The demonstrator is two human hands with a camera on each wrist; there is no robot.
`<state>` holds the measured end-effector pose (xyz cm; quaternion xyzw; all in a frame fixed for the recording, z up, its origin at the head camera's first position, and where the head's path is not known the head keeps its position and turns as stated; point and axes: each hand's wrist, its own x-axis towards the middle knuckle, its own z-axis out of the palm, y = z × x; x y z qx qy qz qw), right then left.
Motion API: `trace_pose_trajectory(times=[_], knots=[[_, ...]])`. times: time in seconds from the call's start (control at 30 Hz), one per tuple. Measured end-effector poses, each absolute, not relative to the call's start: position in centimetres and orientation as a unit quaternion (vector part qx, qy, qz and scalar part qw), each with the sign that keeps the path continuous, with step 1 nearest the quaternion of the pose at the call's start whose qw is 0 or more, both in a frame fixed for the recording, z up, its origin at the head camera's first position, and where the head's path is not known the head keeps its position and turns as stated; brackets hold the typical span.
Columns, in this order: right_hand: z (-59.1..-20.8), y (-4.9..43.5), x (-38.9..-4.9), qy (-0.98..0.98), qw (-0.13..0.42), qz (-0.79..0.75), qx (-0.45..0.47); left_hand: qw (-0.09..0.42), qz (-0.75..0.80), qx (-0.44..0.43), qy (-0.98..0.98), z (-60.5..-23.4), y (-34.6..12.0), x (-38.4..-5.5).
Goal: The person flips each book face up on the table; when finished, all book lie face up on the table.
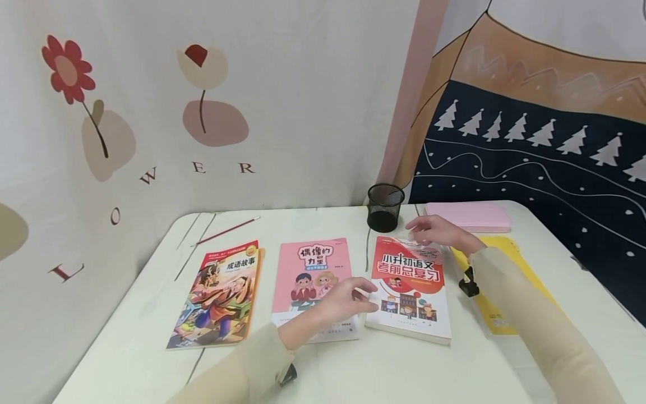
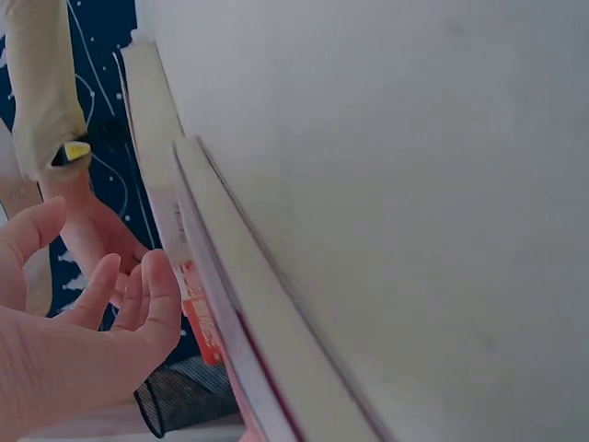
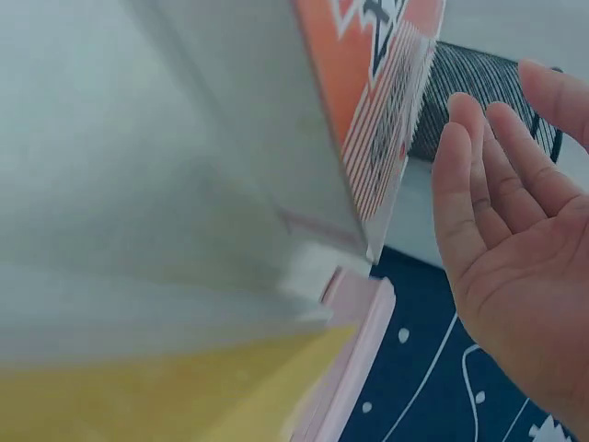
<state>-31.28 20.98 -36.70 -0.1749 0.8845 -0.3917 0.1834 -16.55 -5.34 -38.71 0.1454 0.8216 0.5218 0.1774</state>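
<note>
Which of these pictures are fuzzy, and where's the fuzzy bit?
Head view: bright and mostly crisp, so the big title on the red-and-white book shows clearly; left wrist view: greyer and softer, with the tabletop a plain haze; right wrist view: the yellow book is a smooth blur, though the mesh cup shows its lines more clearly.

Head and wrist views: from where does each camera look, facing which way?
Head: on head, facing forward and down at the white table; left hand, right hand, beige sleeves show.
Left wrist: on that wrist, facing past its hand; both hands show.
Right wrist: likewise; only its own hand shows.
Wrist views share: red-white paper book, round black mesh cup.
</note>
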Motion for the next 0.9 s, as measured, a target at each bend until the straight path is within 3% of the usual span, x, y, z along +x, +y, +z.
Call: trace_pose_trajectory(times=[0.9], knots=[[-37.6, 25.4, -30.7, 0.894, 0.232, -0.363, -0.125, 0.227, 0.507, 0.108, 0.824, -39.9, -5.7, -17.9]])
